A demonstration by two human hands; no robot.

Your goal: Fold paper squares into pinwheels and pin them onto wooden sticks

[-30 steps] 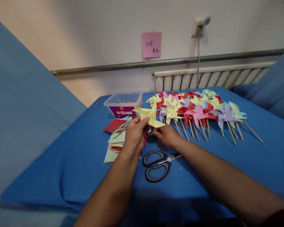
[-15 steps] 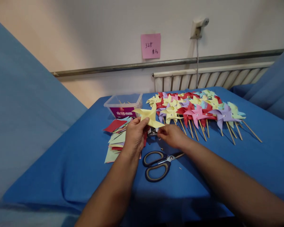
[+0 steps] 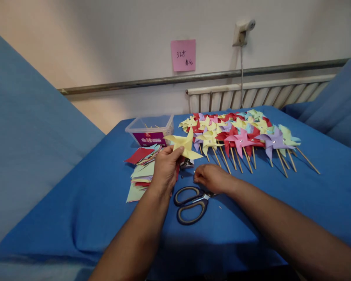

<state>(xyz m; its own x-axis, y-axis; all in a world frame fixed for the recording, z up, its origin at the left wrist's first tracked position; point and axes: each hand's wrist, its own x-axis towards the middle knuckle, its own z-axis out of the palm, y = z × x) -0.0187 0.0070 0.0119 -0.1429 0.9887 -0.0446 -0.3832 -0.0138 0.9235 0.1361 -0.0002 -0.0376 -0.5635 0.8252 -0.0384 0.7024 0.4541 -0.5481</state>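
Yellow paper pinwheel (image 3: 190, 150): held above the worktop (image 3: 90, 195) beside the paper stack (image 3: 142, 170), pinched between thumb and fingers of the left hand (image 3: 167, 160); grip unchanged from the earlier frame. Right hand (image 3: 212, 178): drawn back from the small box (image 3: 187, 164), now by the scissors (image 3: 204, 205), hiding their blades; fingers curled, cannot tell whether pinching anything.
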